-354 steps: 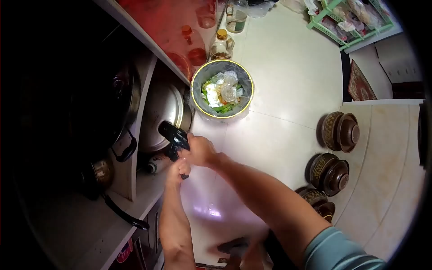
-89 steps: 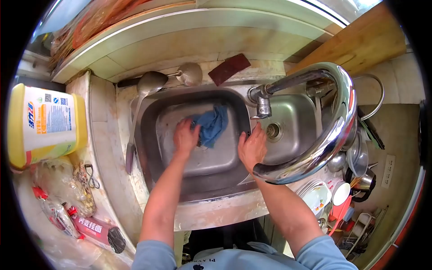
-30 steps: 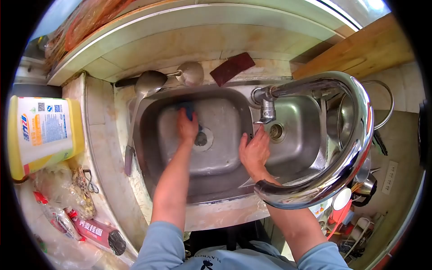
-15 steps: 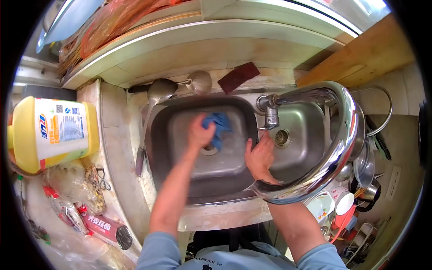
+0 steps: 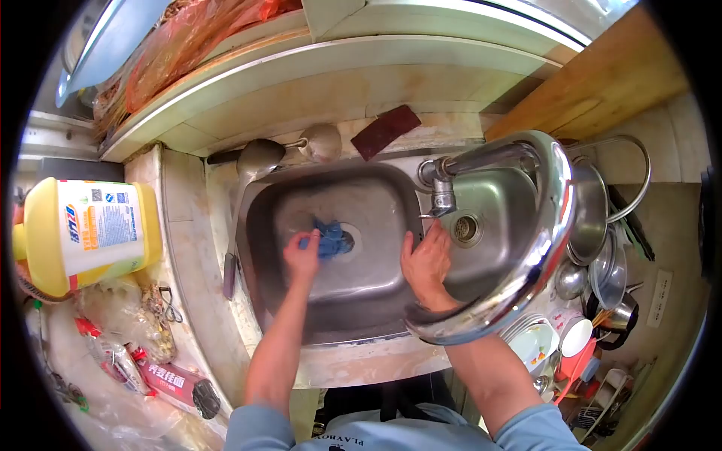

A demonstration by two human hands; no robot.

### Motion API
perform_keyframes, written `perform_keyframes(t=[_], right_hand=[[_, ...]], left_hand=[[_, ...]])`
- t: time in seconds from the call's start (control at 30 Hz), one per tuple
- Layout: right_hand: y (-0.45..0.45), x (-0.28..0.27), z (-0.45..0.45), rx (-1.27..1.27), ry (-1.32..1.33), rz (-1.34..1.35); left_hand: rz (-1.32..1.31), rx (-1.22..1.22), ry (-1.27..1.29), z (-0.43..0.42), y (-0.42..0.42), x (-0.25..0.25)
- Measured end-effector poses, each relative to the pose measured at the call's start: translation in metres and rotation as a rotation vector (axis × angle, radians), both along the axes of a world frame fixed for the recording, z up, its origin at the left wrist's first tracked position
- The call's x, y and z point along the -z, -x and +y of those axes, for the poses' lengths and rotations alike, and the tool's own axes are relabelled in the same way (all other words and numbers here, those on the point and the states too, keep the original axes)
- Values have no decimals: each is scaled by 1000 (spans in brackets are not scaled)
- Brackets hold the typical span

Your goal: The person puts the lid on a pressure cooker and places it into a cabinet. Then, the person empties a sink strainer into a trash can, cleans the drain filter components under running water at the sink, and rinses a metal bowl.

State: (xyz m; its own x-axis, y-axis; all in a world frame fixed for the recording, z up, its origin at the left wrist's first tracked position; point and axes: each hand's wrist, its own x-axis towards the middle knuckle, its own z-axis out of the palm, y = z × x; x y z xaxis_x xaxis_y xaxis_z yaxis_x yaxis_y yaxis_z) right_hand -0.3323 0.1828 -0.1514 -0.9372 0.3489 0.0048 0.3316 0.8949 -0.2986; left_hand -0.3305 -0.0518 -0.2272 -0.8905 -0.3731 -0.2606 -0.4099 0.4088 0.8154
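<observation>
In the head view, my left hand (image 5: 302, 257) is closed on a crumpled blue cloth (image 5: 328, 237), low in the left basin (image 5: 353, 289) of a steel double sink. The cloth lies against the basin floor and partly covers the drain (image 5: 352, 249). My right hand (image 5: 427, 263) is flat over the divider between the basins, fingers stretched out and holding nothing. Its fingertips reach just below the chrome faucet (image 5: 444, 197); whether they touch its lever I cannot tell. The thick curved chrome spout (image 5: 553, 233) passes above my right wrist.
Along the sink's back ledge lie a dark red pad (image 5: 386, 131), a ladle (image 5: 323, 143) and a long-handled spatula (image 5: 261, 156). A yellow detergent jug (image 5: 105, 233) and packaged noodles (image 5: 177, 383) are on the left. Pots and bowls (image 5: 535, 342) crowd the right.
My left hand has moved the blue cloth left and nearer to me, from behind the drain to over its left side. My right hand stays on the divider.
</observation>
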Motion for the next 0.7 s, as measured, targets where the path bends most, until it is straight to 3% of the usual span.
perform_keyframes(t=[0.03, 0.07, 0.1, 0.17, 0.23, 0.27, 0.3, 0.37, 0.43, 0.5, 0.57, 0.6, 0.63, 0.67, 0.7], right_hand=[[-5, 10, 3, -49, -40, 99], [-7, 3, 3, -44, -34, 105], [-5, -9, 4, -63, 32, -15], [-2, -19, 6, -73, 100, -118], [-2, -7, 6, -4, 111, -30], [-8, 26, 10, -50, -22, 62], [-10, -1, 10, -25, 60, 19], [-27, 8, 5, -67, -27, 281], [-48, -19, -17, -252, 382, 97], [-69, -2, -60, -159, 1193, -136], [-70, 38, -89, 145, 1638, -351], [-67, 40, -93, 145, 1639, -341], [-61, 43, -95, 341, 1802, -383], [-56, 45, -98, 546, 1957, -429], [-49, 33, -100, 546, 1961, -428]], left_hand=[[34, -225, -255, 0, -5, -7], [-4, -279, -535, -2, -13, -18], [10, -272, -532, 2, -17, -40], [87, -418, -1039, 21, -23, -99], [148, -341, -1115, 25, -31, -131], [192, -277, -1192, 26, -38, -141], [189, -260, -1194, 29, -47, -146], [122, -190, -1212, 37, -55, -152], [108, -232, -1195, 45, -65, -157], [92, -157, -1183, 48, -73, -162], [65, -135, -1136, 44, -76, -153], [46, -124, -1089, 41, -76, -144], [49, -115, -1090, 36, -79, -131], [71, -157, -825, 29, -84, -115], [91, -197, -556, 27, -85, -115]])
